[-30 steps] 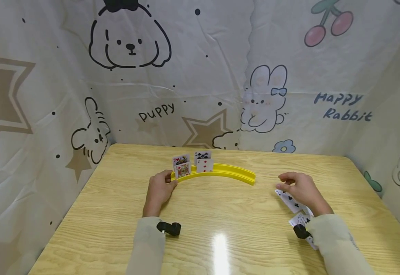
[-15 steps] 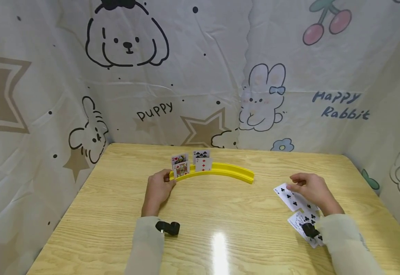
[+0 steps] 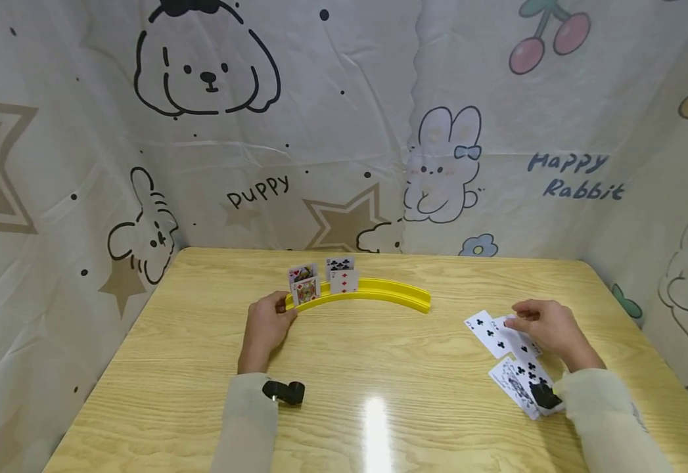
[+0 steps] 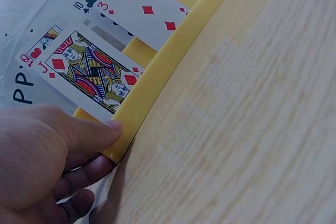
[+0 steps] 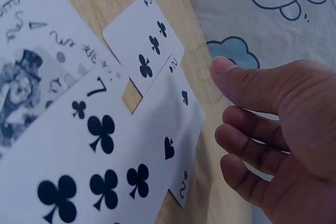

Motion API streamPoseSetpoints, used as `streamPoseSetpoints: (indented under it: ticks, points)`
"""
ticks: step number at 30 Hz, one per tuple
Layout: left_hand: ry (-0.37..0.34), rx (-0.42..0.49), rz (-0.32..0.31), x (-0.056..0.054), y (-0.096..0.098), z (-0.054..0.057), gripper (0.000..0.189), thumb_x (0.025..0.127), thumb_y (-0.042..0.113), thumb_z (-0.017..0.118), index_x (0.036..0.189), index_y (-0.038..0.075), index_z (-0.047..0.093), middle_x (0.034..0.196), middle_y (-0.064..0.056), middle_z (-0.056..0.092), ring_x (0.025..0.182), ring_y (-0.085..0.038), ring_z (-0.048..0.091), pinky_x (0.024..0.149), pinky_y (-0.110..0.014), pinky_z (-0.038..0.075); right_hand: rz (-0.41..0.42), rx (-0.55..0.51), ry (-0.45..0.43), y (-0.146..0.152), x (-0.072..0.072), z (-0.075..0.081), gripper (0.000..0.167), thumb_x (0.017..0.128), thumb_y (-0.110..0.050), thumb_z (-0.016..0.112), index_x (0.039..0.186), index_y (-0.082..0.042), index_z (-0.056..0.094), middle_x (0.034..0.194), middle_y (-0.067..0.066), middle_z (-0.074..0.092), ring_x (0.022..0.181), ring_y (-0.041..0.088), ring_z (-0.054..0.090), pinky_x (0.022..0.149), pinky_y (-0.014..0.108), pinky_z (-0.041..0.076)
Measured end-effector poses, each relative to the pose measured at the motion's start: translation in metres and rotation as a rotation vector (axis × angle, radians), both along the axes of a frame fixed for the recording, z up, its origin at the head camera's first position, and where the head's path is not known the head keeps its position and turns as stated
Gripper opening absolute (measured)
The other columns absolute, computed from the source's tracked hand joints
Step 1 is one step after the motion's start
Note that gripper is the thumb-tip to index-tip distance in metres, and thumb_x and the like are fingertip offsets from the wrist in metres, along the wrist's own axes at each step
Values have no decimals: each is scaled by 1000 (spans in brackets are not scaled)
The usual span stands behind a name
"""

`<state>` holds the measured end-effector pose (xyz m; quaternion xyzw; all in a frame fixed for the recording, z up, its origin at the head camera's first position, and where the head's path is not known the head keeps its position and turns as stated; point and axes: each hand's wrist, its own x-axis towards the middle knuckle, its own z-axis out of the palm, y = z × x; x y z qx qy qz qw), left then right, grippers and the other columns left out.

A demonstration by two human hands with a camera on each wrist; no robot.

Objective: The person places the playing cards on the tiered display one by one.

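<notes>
One yellow rack sits on a wooden table, bearing four upright cards, two in front and two behind. The left hand pinches its left end. Well to the right, four loose cards lie overlapping; near them the right hand is relaxed, holding nothing.

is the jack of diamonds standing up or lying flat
Standing: the jack of diamonds has its lower edge in the yellow holder.

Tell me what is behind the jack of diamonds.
Behind the jack stands a face card of hearts: its corner and a strip of its picture show. The jack covers most of it, so its lower part cannot be seen.
</notes>
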<state>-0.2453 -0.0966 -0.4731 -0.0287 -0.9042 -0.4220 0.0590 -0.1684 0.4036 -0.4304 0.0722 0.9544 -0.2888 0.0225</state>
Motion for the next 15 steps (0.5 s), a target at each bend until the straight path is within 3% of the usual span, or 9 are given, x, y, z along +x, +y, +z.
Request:
streamPoseSetpoints:
  ticks: [15]
  points:
    - [-1, 9, 11, -1, 0, -2, 35, 87, 7, 77, 120, -2, 69, 100, -15, 70, 94, -27, 65, 83, -43, 53, -49, -8, -96, 7, -11, -12, 64, 89, -28, 78, 133, 12, 54, 114, 22, 62, 94, 31, 53, 78, 39, 47]
